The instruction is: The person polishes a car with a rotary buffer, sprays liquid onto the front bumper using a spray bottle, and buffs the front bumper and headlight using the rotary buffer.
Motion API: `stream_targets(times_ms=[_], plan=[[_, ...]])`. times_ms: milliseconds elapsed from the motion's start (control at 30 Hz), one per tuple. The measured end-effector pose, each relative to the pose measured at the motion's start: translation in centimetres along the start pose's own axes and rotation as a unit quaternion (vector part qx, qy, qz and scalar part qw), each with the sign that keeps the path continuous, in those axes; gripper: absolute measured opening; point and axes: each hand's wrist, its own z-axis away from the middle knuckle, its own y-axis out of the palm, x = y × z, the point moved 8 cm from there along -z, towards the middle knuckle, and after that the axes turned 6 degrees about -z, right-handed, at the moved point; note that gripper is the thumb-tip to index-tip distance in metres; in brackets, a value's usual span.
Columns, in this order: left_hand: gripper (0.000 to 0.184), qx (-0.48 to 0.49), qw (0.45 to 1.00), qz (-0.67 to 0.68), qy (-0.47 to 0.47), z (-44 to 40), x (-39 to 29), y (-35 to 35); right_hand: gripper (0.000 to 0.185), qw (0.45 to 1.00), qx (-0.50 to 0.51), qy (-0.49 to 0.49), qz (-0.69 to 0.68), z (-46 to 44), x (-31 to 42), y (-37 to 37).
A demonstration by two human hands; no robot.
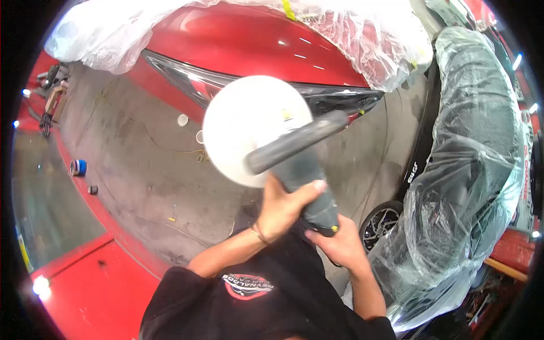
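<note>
A dark polisher [317, 208] with a bar-shaped front handle [300, 141] and a large round white pad [238, 122] is held up in front of my body. Its front is slightly blurred. My left hand [280, 209] is closed around the body just behind the handle, the thumb lying across the top. At the rear end, my right hand [343, 243] grips the polisher from the side, its fingers partly hidden beneath. Beyond the pad is a red car's front end [226, 42] with a dark headlight [334, 99], partly covered by the pad in this view.
Clear plastic sheeting [362, 48] drapes parts of the red car. To the right stands a plastic-wrapped dark vehicle [470, 164] with a wheel [382, 224]. A red surface [107, 283] at left holds a blue-banded roll [78, 168]. Cords lie on the concrete floor [153, 187].
</note>
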Motion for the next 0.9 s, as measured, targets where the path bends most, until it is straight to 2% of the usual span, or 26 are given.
stream_targets(times_ms=[67, 100, 133, 200, 300, 433, 533, 600, 667, 733, 800, 833, 900], plan=[[0.059, 0.009, 0.999, 0.038, 0.015, -1.0, 0.0, 4.9, 0.04, 0.992, 0.006, 0.129, 0.013, 1.1, 0.3, -4.5], [0.052, -0.003, 0.999, 0.048, 0.019, -1.8, 0.4, 7.0, 0.033, 0.996, -0.013, 0.087, 0.013, 0.8, -1.2, -7.0], [0.045, -0.015, 0.998, 0.058, 0.025, -2.5, 0.7, 9.1, 0.025, 0.991, -0.015, 0.135, -0.006, 1.0, -1.9, -9.2], [0.045, 0.031, 0.999, 0.039, 0.019, -4.9, 3.0, 13.5, 0.02, 0.992, -0.024, 0.114, -0.049, 0.3, -3.5, -13.2], [0.056, 0.001, 0.999, 0.012, 0.033, -8.3, 7.6, 18.1, 0.016, 0.989, -0.055, 0.113, -0.081, -0.6, -5.6, -17.0], [0.067, 0.001, 1.0, 0.006, 0.018, -9.6, 9.8, 19.8, 0.015, 0.987, -0.081, 0.098, -0.096, -1.1, -5.5, -17.8], [0.068, 0.031, 0.997, 0.06, -0.04, -7.5, 7.7, 17.5, 0.021, 0.99, -0.065, 0.106, -0.058, -0.7, -5.7, -16.1], [0.065, -0.024, 0.992, 0.127, -0.005, -5.3, 7.3, 14.5, 0.024, 0.993, -0.034, 0.106, -0.033, -0.5, -4.9, -13.6], [0.061, 0.005, 0.981, 0.179, -0.069, -2.3, 6.8, 11.4, 0.037, 0.996, 0.023, 0.088, 0.002, -0.5, -3.8, -10.3], [0.057, -0.014, 0.98, 0.178, -0.089, 0.2, 6.9, 7.2, 0.042, 0.996, 0.053, -0.078, -0.005, -1.3, -4.1, -6.4], [0.053, -0.051, 0.982, 0.164, -0.072, 1.8, 7.0, 3.2, 0.046, 0.996, 0.074, -0.044, 0.032, -2.6, -5.7, -2.7], [0.056, -0.077, 0.989, 0.114, -0.046, 1.9, 7.3, 1.3, 0.049, 0.995, 0.081, -0.04, 0.039, -3.4, -6.4, -1.2], [0.058, -0.092, 0.994, 0.053, -0.021, 1.8, 8.4, -1.3, 0.049, 0.994, 0.071, -0.079, 0.01, -5.5, -9.8, 1.7]])
